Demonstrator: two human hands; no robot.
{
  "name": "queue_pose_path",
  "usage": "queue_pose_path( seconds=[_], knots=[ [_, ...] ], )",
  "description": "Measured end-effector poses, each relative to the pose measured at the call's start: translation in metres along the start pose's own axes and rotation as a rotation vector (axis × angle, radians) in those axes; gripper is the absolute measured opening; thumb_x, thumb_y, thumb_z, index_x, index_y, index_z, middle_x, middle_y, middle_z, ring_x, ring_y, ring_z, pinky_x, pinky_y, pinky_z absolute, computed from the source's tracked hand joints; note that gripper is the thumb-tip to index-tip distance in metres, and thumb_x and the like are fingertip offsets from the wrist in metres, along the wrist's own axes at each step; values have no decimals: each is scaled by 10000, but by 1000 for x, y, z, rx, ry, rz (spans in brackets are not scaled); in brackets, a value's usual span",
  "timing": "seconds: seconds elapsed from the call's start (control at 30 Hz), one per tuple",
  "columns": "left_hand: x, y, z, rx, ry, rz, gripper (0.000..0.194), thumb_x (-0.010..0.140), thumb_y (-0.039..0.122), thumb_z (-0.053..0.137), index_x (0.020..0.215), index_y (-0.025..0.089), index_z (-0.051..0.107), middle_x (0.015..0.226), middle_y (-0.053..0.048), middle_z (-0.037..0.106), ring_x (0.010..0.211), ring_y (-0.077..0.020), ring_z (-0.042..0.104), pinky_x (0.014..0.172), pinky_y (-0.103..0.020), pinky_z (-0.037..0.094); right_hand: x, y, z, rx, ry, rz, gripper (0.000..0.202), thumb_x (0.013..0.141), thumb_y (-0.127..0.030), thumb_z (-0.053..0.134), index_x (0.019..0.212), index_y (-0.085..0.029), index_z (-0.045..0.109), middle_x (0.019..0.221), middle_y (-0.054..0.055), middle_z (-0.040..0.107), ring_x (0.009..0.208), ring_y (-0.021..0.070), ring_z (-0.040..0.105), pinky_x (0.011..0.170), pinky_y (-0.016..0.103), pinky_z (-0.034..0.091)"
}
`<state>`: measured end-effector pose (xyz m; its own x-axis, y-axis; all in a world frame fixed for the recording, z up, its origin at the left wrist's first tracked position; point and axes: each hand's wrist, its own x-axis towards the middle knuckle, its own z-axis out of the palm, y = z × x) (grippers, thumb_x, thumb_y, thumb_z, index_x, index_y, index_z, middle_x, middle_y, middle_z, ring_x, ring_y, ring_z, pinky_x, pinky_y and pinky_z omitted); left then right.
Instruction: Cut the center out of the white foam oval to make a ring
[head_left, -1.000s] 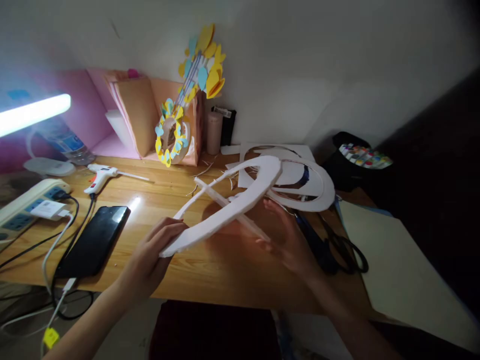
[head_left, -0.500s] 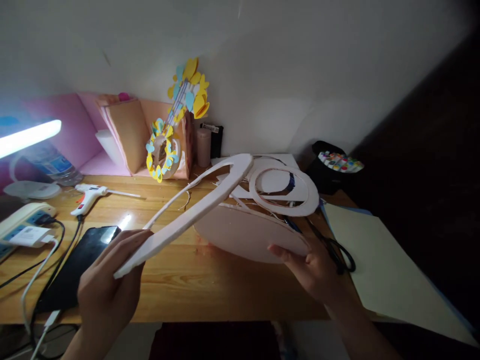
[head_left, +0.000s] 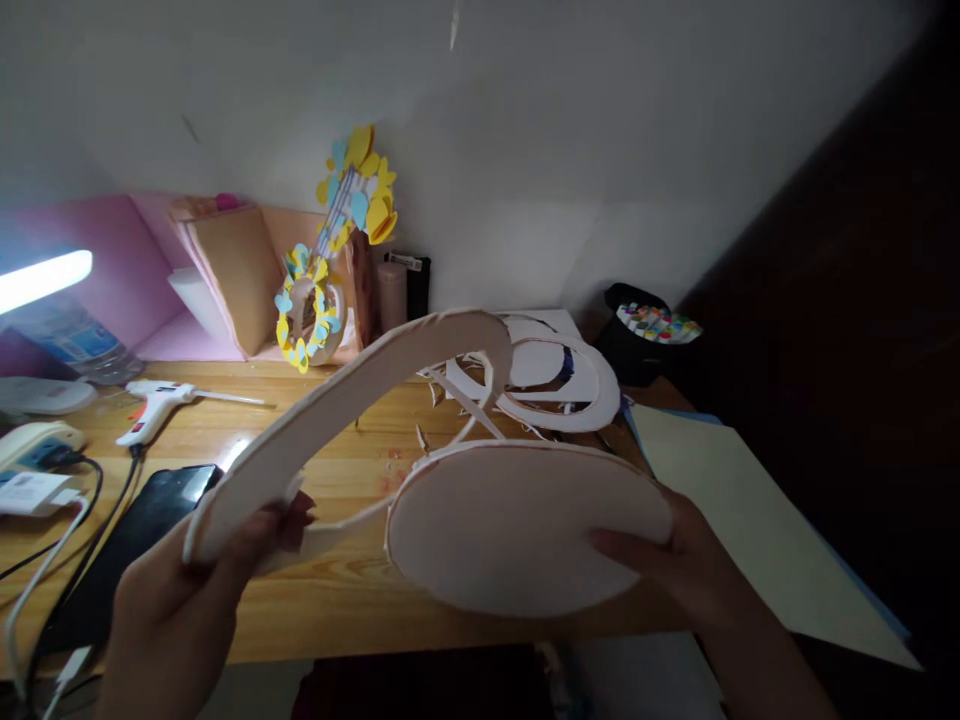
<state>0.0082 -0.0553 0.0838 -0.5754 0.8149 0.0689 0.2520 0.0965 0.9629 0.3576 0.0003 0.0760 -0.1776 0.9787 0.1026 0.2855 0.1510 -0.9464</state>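
My left hand (head_left: 199, 575) is closed around the lower left part of a large white foam-board ring (head_left: 341, 405), which is tilted up above the desk. The ring's far end curves round near the middle of the view. My right hand (head_left: 675, 560) grips the right edge of a white foam-board oval disc (head_left: 517, 530), its thumb lying on the face turned towards me. The disc is held in front of the ring and covers part of it; whether the two touch I cannot tell. Behind them lies another white ring (head_left: 600, 390) on white sheets.
A glue gun (head_left: 157, 408), a black phone-like slab (head_left: 139, 540) and a power strip with cables (head_left: 41, 440) are on the left. A decorated yellow-and-blue paper piece (head_left: 322, 260) leans on a pink box. Markers (head_left: 660, 322) and pale sheets (head_left: 742, 520) are at the right.
The ring has turned to show more of its broad face, and my left hand has shifted down and left. The disc has tipped its face towards me and come lower and nearer.
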Motion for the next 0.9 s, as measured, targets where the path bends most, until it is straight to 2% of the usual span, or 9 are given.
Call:
queue_pose_path(
  seconds=[0.17, 0.27, 0.47, 0.53, 0.6, 0.67, 0.77, 0.8, 0.9],
  knots=[
    [-1, 9, 11, -239, -220, -207, 377, 614, 539, 762, 672, 172, 694, 533, -12, 614, 486, -138, 550, 449, -214, 468, -3, 2, 6, 141, -59, 6, 364, 719, -388, 734, 1059, -263, 694, 818, 60, 741, 659, 246, 701, 510, 330, 601],
    [5, 2, 17, -392, -316, -282, 330, 647, 478, 770, 660, 170, 652, 505, 18, 531, 461, -95, 477, 430, -181, 427, -3, 10, 5, 163, 4, 20, 391, 739, -378, 715, 1115, -285, 662, 887, 71, 743, 680, 264, 707, 498, 349, 597],
    [21, -19, 16, -564, -133, -377, 344, 563, 385, 845, 677, 139, 634, 524, 43, 471, 460, -58, 416, 438, -163, 423, -12, 24, -13, 212, 199, 45, 348, 805, -397, 609, 1144, -326, 631, 890, 87, 740, 683, 318, 706, 482, 432, 588],
    [23, -24, 15, -562, -140, -393, 347, 569, 387, 842, 686, 137, 633, 526, 44, 471, 460, -59, 416, 429, -165, 418, -14, 29, -22, 226, 320, 97, 315, 814, -409, 589, 1114, -332, 646, 850, 89, 735, 674, 329, 702, 484, 458, 585],
    [24, -29, 14, -567, -146, -385, 337, 591, 393, 829, 699, 139, 635, 528, 45, 474, 460, -59, 418, 423, -161, 409, -11, 36, -32, 212, 523, 154, 276, 805, -416, 610, 1062, -335, 669, 882, 92, 729, 749, 345, 702, 542, 483, 595],
    [23, -34, 13, -564, -165, -396, 331, 597, 393, 824, 702, 140, 639, 526, 46, 473, 462, -61, 425, 425, -161, 409, 3, 45, -47, 200, 744, 169, 254, 792, -404, 640, 1035, -339, 677, 1051, 92, 705, 956, 362, 667, 683, 511, 600],
    [21, -45, 11, -540, -211, -452, 341, 587, 407, 824, 692, 137, 646, 520, 43, 480, 458, -65, 431, 429, -166, 410, 39, 60, -78, 258, 858, 53, 274, 793, -387, 624, 1065, -357, 644, 1353, 31, 547, 1274, 328, 466, 901, 534, 538],
    [21, -49, 11, -526, -241, -484, 350, 579, 419, 825, 676, 135, 645, 507, 40, 481, 450, -67, 430, 426, -169, 406, 55, 66, -89, 229, 794, -21, 277, 807, -382, 600, 1082, -358, 625, 1376, 20, 525, 1288, 316, 452, 912, 543, 529],
    [18, -65, 14, -501, -336, -574, 371, 572, 440, 824, 609, 131, 623, 469, 35, 474, 427, -71, 425, 415, -176, 385, 107, 80, -108, 173, 610, -178, 178, 829, -306, 539, 978, -284, 634, 1183, 61, 650, 1099, 289, 609, 760, 484, 570]
  ],
)
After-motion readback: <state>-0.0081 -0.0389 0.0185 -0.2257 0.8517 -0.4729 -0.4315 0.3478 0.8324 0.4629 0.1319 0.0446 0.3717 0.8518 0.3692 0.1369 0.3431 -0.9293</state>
